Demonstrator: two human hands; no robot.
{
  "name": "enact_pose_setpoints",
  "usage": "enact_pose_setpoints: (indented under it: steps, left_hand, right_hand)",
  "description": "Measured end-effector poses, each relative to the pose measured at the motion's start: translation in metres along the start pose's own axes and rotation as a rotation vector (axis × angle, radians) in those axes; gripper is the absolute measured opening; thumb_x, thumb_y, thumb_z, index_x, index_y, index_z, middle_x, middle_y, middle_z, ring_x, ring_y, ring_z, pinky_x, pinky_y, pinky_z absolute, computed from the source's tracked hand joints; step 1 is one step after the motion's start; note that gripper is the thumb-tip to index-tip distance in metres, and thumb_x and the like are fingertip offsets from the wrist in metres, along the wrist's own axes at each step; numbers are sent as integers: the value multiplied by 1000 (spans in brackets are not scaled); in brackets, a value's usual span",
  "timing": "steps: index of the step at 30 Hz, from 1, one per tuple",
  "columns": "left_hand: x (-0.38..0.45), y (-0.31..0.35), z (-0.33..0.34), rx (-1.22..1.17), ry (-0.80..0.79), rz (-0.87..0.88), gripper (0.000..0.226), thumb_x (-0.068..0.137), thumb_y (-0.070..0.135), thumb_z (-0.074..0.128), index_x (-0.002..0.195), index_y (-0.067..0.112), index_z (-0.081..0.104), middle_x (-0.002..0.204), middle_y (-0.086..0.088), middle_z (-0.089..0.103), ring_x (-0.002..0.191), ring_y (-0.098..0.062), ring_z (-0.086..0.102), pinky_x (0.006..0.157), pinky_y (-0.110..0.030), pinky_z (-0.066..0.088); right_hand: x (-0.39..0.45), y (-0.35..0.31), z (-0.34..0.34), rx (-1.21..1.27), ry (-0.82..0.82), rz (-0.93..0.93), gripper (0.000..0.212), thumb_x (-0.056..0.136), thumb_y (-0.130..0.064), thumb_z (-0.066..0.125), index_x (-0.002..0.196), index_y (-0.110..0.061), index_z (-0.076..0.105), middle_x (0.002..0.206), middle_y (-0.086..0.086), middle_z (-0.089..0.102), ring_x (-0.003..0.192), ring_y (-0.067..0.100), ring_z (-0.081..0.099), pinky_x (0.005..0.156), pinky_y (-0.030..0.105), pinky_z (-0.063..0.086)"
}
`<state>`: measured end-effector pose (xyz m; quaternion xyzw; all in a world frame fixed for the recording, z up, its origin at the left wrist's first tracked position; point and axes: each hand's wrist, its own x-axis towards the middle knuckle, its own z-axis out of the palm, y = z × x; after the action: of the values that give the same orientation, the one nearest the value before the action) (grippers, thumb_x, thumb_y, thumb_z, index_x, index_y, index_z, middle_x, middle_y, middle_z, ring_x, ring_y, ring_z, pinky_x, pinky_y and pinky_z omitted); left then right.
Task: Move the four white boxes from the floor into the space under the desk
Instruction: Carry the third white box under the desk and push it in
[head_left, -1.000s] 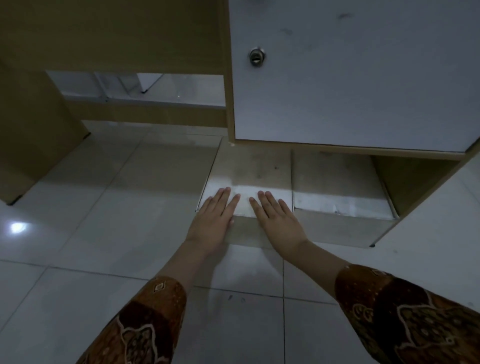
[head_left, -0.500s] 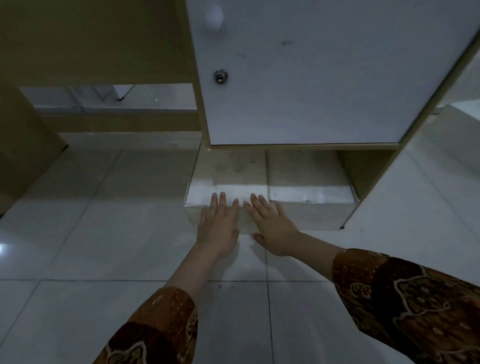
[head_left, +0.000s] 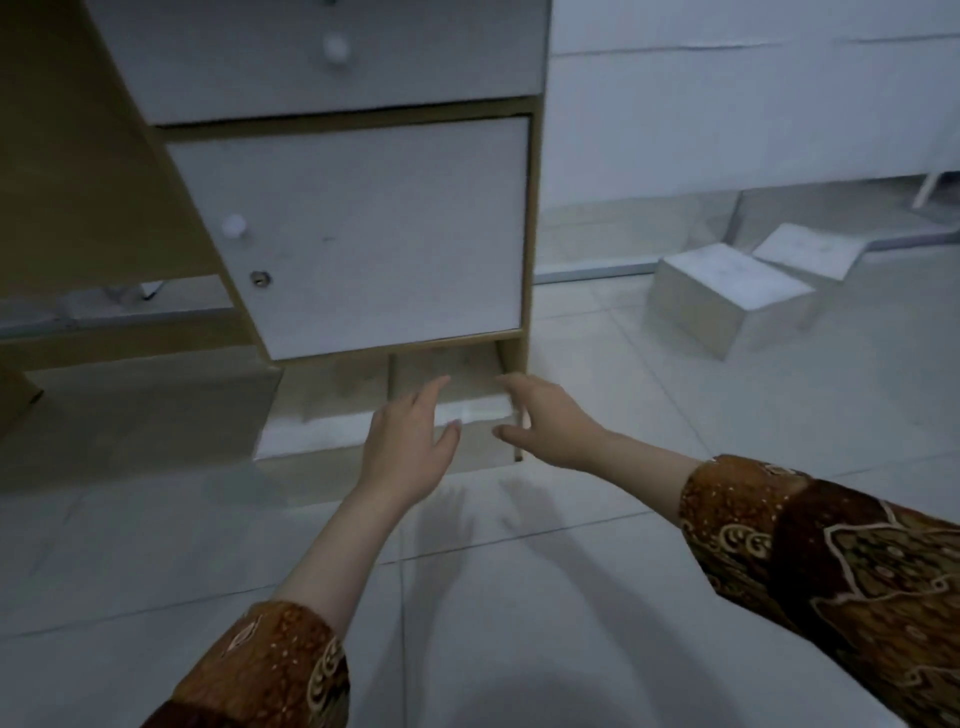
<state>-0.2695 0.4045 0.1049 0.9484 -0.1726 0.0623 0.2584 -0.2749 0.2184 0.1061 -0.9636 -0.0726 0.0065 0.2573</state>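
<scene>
Two white boxes sit side by side in the gap under the desk cabinet (head_left: 353, 228): the left box (head_left: 317, 415) and the right box (head_left: 467, 410). My left hand (head_left: 410, 441) hovers in front of them, fingers spread, holding nothing. My right hand (head_left: 545, 421) is open too, raised off the floor near the right box's front corner. Two more white boxes lie on the floor at the right: a nearer box (head_left: 727, 296) and a flatter, tilted box (head_left: 805, 252) behind it.
The cabinet has a white door with a knob (head_left: 234, 226), a lock (head_left: 258, 279) and a drawer above. Open leg space under the desk lies to the left (head_left: 130, 405). White tiled floor (head_left: 675, 441) stretches between the cabinet and the far boxes.
Both hands have lifted off the left box's front and drawn back. The view has swung up and to the right, bringing the two boxes on the floor into sight.
</scene>
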Motion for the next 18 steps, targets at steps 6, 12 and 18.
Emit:
enact_pose_setpoints:
  steps: [6,12,18]
  left_hand:
    - [32,91,12,-165,-52,91,51,92,35,54,140,23,43,137,-5,56,127,-26,51,103,-45,44]
    - [104,159,78,-278,-87,47,48,91,36,56,136,24,46,125,-6,61,113,-26,58,94,-33,45]
    - [211,210,181,-406,-144,-20,48,91,37,56,135,22,46,122,-7,62,114,-22,57,88,-28,40]
  right_hand:
    - [-31,62,-81,143,171,244,61,86,-37,65,137,-12,43,134,13,53,121,27,51,91,29,39]
    - [-9,172,-117,245,278,372,59,85,-38,66,133,-10,47,133,15,53,121,27,51,88,28,38]
    - [48,314,-141,294,353,487,58,85,-37,65,133,-10,47,135,14,51,124,27,47,93,31,36]
